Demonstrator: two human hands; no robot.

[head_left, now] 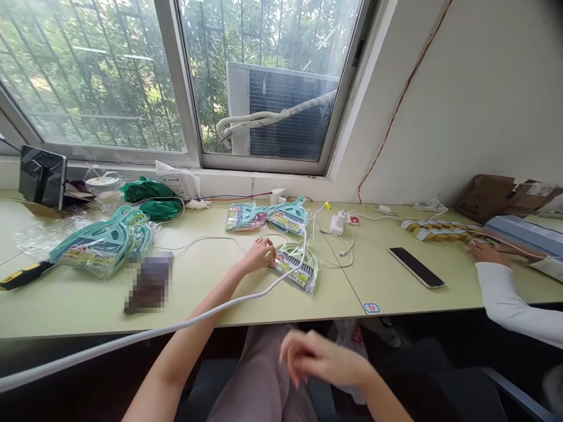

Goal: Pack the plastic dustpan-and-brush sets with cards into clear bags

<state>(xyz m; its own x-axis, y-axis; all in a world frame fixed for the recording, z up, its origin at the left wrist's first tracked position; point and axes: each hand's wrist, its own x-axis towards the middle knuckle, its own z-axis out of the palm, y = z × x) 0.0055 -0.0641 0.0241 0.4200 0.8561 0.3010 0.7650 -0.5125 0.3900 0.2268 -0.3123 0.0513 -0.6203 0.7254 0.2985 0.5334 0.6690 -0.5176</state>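
Note:
My left hand (259,257) reaches onto the table, its fingers closed on the left edge of a packaged dustpan and brush set (295,268) in clear plastic. This set has a pale green rim and dark bristles, and a white cable crosses in front of it. Over my lap, below the table edge, hangs my right hand (316,358), slightly blurred, with loosely bent fingers apart and nothing seen in them. Just behind the held set lie two more packaged sets (288,218) in turquoise. A pile of similar turquoise sets (99,249) rests at the left.
A thick white cable (176,324) runs across the foreground. On the right lie a phone (417,267), a white charger (337,223) and yellow packs (435,230) near another person's hand (488,254). Leftward are a black-and-yellow handle (26,275), a green bag (152,196) and a tablet (43,176).

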